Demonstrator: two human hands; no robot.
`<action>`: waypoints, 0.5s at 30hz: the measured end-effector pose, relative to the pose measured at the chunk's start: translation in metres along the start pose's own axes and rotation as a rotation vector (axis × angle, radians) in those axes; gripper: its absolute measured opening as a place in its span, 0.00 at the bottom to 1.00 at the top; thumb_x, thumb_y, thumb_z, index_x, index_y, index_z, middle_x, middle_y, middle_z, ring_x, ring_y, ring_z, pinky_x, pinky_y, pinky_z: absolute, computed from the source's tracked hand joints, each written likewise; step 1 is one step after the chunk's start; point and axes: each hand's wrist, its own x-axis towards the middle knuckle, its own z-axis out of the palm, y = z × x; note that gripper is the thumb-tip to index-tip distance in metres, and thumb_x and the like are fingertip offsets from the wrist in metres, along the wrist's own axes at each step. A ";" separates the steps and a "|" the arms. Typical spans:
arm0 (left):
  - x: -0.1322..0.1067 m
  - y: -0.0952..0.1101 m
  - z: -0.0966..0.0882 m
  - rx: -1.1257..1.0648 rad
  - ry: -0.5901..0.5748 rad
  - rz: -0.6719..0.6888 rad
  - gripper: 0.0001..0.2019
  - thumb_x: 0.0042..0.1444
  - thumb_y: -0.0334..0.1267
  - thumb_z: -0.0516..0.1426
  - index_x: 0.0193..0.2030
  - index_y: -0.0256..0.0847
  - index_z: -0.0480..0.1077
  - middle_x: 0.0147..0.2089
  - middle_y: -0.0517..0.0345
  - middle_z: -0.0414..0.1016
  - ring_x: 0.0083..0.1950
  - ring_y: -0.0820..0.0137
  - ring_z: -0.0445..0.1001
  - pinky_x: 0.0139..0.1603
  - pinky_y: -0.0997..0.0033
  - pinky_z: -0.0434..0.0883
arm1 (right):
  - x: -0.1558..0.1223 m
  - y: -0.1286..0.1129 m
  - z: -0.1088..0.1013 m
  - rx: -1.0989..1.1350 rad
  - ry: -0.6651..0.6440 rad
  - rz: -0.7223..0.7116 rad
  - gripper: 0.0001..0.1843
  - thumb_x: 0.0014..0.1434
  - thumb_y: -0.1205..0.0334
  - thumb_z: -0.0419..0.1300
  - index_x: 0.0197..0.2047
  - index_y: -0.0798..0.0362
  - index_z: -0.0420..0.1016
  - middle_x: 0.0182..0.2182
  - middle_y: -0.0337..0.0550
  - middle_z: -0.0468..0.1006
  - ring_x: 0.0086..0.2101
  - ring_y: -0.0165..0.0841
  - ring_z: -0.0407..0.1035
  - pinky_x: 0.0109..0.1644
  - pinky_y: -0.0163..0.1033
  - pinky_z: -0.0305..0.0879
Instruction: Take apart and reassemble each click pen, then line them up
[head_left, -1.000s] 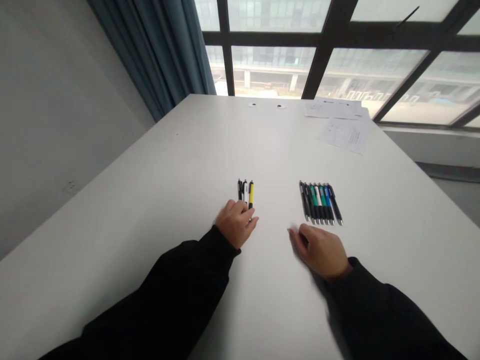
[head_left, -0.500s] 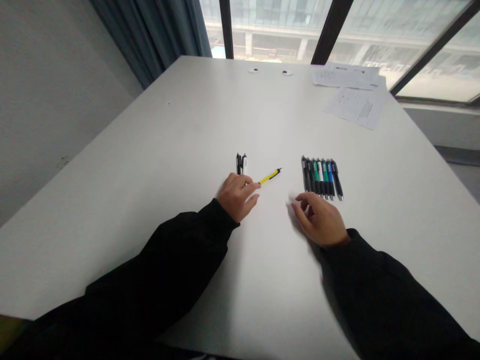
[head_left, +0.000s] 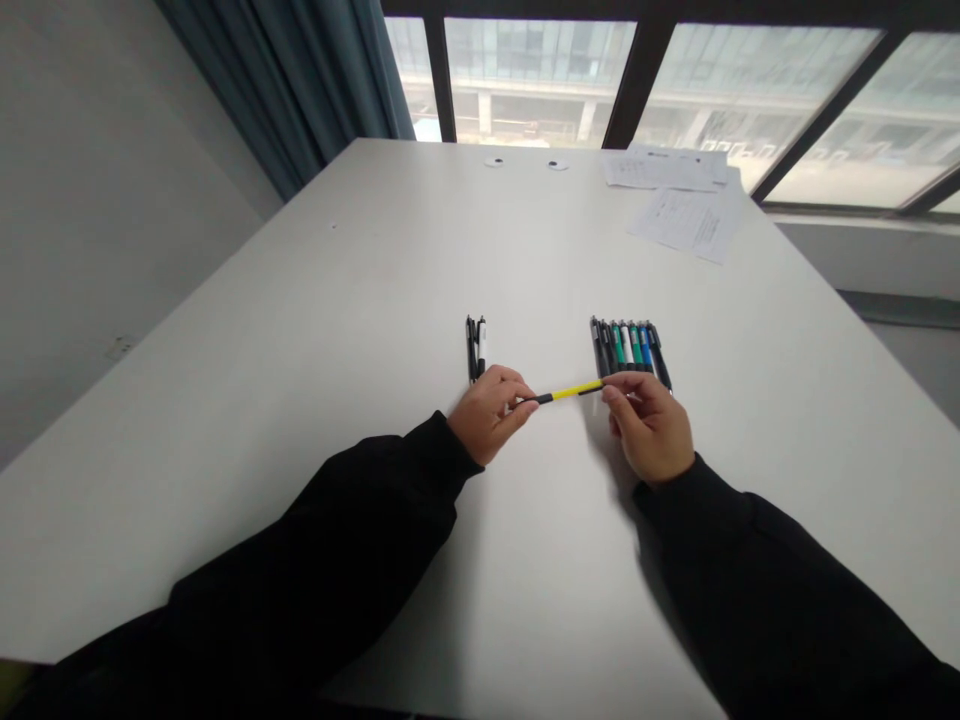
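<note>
Now we're pinching a yellow pen [head_left: 574,391] between left grip [head_left: 489,414] and right grip [head_left: 649,426] | both closed on its ends | we're judging the next move needs a controlled set-down

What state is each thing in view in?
yellow pen, held crosswise between both hands
left hand, pinching the pen's dark end
right hand, pinching the pen's other end
row of pens, lying side by side
two pens, lying side by side
papers, lying flat
curtain, hanging beside the window
</note>
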 end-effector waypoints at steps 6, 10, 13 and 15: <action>-0.002 -0.004 -0.004 -0.383 -0.028 -0.368 0.14 0.59 0.45 0.58 0.40 0.35 0.77 0.26 0.59 0.72 0.24 0.76 0.67 0.25 0.76 0.66 | 0.003 0.000 0.001 0.301 0.034 0.095 0.14 0.57 0.53 0.65 0.42 0.53 0.72 0.29 0.39 0.74 0.18 0.25 0.65 0.15 0.31 0.57; -0.003 -0.009 -0.008 -0.552 -0.014 -0.518 0.18 0.55 0.49 0.61 0.41 0.34 0.78 0.26 0.57 0.74 0.22 0.78 0.66 0.19 0.78 0.62 | -0.004 -0.002 -0.005 0.309 0.007 0.133 0.14 0.54 0.54 0.67 0.38 0.54 0.73 0.24 0.38 0.75 0.18 0.26 0.66 0.18 0.32 0.62; -0.001 -0.011 -0.009 -0.655 -0.006 -0.533 0.20 0.53 0.50 0.63 0.41 0.33 0.78 0.27 0.55 0.76 0.21 0.78 0.67 0.19 0.79 0.62 | -0.013 0.000 -0.014 0.243 -0.051 0.161 0.12 0.55 0.55 0.67 0.37 0.54 0.74 0.19 0.36 0.73 0.18 0.26 0.65 0.20 0.32 0.63; 0.000 -0.012 -0.009 -0.726 0.020 -0.532 0.20 0.51 0.50 0.65 0.40 0.32 0.76 0.28 0.53 0.78 0.22 0.77 0.70 0.19 0.78 0.63 | -0.017 0.002 -0.019 0.221 -0.064 0.179 0.12 0.56 0.55 0.67 0.38 0.54 0.74 0.20 0.36 0.73 0.18 0.26 0.65 0.20 0.33 0.62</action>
